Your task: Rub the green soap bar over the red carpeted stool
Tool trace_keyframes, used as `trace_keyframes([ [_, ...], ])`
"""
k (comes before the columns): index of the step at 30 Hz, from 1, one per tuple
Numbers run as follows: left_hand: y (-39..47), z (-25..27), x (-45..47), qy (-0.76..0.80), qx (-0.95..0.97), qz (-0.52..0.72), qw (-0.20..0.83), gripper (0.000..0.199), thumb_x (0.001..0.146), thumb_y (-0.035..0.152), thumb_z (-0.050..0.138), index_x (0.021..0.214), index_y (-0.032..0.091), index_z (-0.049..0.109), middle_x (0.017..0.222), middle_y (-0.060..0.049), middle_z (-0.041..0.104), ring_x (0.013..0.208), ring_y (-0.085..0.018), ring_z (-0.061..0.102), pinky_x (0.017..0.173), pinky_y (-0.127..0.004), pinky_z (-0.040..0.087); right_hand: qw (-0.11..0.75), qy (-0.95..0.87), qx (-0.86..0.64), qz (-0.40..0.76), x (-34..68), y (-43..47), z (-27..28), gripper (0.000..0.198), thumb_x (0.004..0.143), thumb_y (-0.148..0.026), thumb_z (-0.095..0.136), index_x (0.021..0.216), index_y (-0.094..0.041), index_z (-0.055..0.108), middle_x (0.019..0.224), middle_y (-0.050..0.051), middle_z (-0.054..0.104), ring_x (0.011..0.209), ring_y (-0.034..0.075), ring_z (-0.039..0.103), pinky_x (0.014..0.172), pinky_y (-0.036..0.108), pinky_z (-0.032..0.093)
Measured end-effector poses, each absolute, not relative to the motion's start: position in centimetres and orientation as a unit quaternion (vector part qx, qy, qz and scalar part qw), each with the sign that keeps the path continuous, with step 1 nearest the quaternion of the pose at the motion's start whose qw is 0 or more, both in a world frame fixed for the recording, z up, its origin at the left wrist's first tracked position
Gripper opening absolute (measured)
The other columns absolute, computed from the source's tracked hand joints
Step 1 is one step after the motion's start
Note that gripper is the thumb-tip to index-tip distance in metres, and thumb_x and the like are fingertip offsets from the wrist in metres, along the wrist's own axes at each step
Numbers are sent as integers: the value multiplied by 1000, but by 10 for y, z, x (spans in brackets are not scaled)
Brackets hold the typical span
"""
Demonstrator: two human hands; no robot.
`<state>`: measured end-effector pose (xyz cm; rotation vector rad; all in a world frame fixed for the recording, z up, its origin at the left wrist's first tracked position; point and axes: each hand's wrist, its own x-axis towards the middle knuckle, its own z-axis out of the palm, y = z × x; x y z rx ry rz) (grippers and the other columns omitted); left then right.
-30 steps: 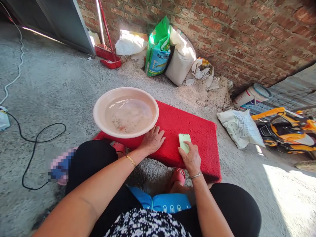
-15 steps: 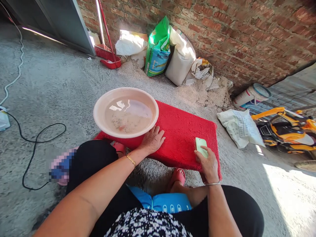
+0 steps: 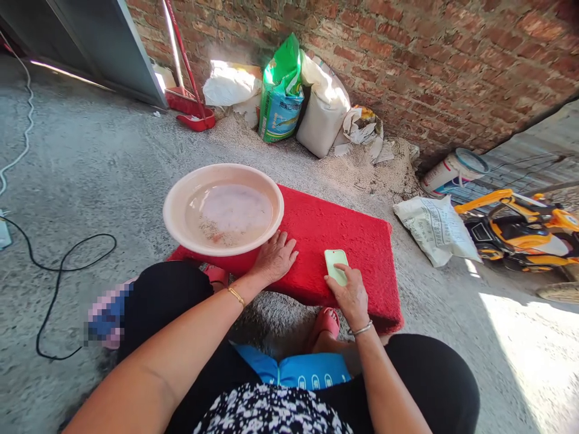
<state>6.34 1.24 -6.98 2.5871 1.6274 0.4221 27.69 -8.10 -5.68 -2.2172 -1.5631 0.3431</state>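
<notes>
A red, rough-textured cloth (image 3: 316, 220) covers a low bench or table in front of me. My left hand (image 3: 274, 256) lies flat on it, fingers stretched out, pressing down beside the basin's near right rim. My right hand (image 3: 350, 292) grips a pale green block (image 3: 335, 267) with rounded corners and a small hole near its far end. It looks like the back of a scrubbing brush, but its underside is hidden against the cloth. A pale pink basin (image 3: 176, 226) stands on the cloth's left part, holding cloudy water with dark specks.
Behind the bench are a green-and-blue sack (image 3: 281, 99), a white sack (image 3: 323, 108) and spilled grain (image 3: 362, 169) along the brick wall. At right lie a flat bag (image 3: 436, 229) and a yellow toy excavator (image 3: 520, 232). A black cable (image 3: 61, 271) loops across the floor at left.
My right hand has slid left across the cloth with the pale green block. My left hand keeps its place beside the basin. The whole view has shifted slightly.
</notes>
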Motion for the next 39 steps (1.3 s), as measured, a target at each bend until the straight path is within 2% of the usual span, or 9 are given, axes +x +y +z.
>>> trace_keyframes([
  [5, 12, -73, 64, 521, 839, 152, 29, 26, 98, 36, 52, 116, 22, 64, 130, -13, 58, 127, -30, 51, 102, -47, 45, 252, -555, -783, 122, 287, -80, -62, 50, 82, -61, 57, 113, -25, 69, 95, 5, 55, 85, 23, 57, 74, 34, 45],
  [23, 12, -71, 63, 516, 842, 151, 29, 27, 98, 37, 51, 116, 21, 65, 129, -13, 59, 124, -31, 52, 99, -47, 46, 271, -550, -782, 112, 292, -78, -62, 60, 79, -71, 53, 110, -23, 70, 96, 7, 59, 87, 25, 59, 76, 36, 46],
  [31, 12, -70, 64, 521, 840, 148, 38, 26, 98, 36, 51, 116, 22, 64, 130, -14, 58, 126, -32, 50, 102, -50, 44, 214, -553, -798, 107, 283, -78, -62, 51, 82, -60, 55, 117, -24, 68, 102, 8, 57, 91, 25, 57, 68, 32, 42],
  [39, 11, -69, 66, 522, 842, 131, 23, 30, 98, 36, 49, 119, 21, 64, 132, -15, 58, 130, -34, 48, 105, -52, 41, 206, -556, -801, 78, 280, -77, -63, 45, 83, -53, 56, 116, -25, 67, 100, 6, 55, 92, 25, 55, 67, 30, 39],
])
